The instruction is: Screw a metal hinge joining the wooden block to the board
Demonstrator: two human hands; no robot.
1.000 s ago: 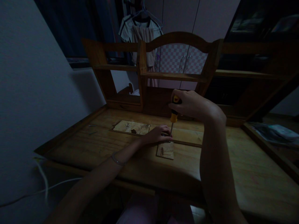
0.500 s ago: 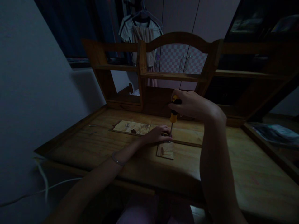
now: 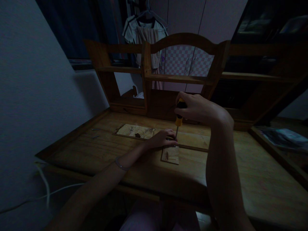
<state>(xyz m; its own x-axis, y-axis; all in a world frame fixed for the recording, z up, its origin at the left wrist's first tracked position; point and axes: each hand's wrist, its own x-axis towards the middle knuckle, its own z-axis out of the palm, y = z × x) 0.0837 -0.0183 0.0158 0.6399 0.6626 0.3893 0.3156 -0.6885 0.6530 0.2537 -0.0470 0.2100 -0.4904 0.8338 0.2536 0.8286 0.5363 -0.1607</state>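
Note:
My right hand (image 3: 193, 106) is wrapped round the black and yellow handle of a screwdriver (image 3: 178, 121). The tool stands nearly upright, its shaft running down to the fingertips of my left hand (image 3: 161, 138). Those fingers and thumb are closed round a small metal piece (image 3: 172, 146), mostly hidden, where two boards meet. Below it, a short wooden board (image 3: 170, 156) points toward me. Behind lies a long wooden board (image 3: 193, 140), running left to right under my left hand, its left part rough and patterned. The screwdriver's tip is hidden by my fingers.
Both boards lie on a wooden desk (image 3: 96, 160). Small thin metal bits (image 3: 95, 129) rest at its left. A wooden shelf unit (image 3: 178, 78) rises along the back. Printed papers (image 3: 285, 139) lie beyond the right edge, and a white cable (image 3: 47, 186) hangs at the left.
The screwdriver and my right hand have shifted very slightly, with the handle turned a little. My left hand and the boards stay in place.

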